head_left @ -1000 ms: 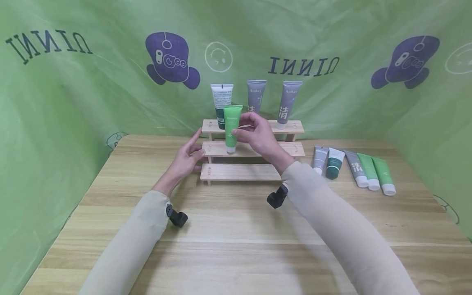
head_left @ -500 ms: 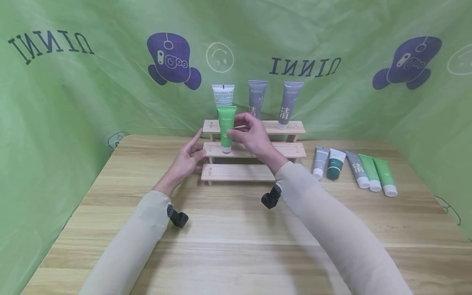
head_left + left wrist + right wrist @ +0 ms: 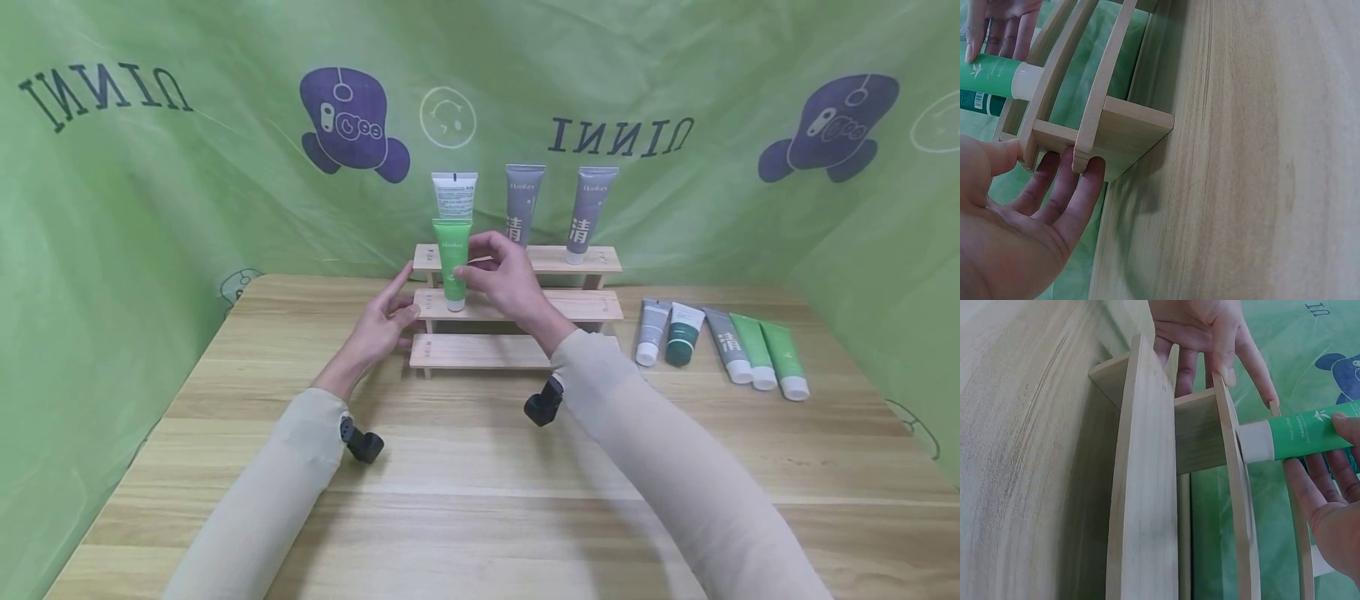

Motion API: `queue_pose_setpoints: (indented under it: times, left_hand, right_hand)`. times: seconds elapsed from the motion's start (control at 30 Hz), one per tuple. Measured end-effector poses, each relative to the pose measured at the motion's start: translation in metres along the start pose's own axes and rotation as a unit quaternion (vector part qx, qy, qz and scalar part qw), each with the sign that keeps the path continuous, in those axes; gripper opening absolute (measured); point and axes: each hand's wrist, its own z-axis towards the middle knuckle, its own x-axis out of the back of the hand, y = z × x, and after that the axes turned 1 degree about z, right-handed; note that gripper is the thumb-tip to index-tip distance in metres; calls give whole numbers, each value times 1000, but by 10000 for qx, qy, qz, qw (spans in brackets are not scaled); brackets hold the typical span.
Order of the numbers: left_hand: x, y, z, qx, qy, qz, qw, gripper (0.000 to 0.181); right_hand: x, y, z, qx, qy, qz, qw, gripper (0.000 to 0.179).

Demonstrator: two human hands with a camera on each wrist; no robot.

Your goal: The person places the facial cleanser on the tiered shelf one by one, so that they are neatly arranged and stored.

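Head view has the person's right hand pinching a green squeeze tube, cap down at the left end of the wooden stand's middle shelf, near side of a white-and-dark-green tube. The left hand, fingers spread, grips the stand's left edge. Five tubes lie to the right.

Soft, even light brightens the head view, leaving a pale sheen across the near counter and faint shadows below both sleeves. The wrist views look dimmer and softer; the left one bows the wooden stand.
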Motion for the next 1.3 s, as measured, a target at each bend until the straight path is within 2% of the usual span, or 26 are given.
queue_pose_setpoints:
  times: [0.87,1.3]
  left_hand:
    - [-1,1,0,2,19,-37,10000,74]
    - [0,1,-2,-26,23,55,10000,73]
  right_hand:
    - [0,2,-3,434,-12,-159,9989,38]
    - [0,2,-4,343,-85,-195,9992,38]
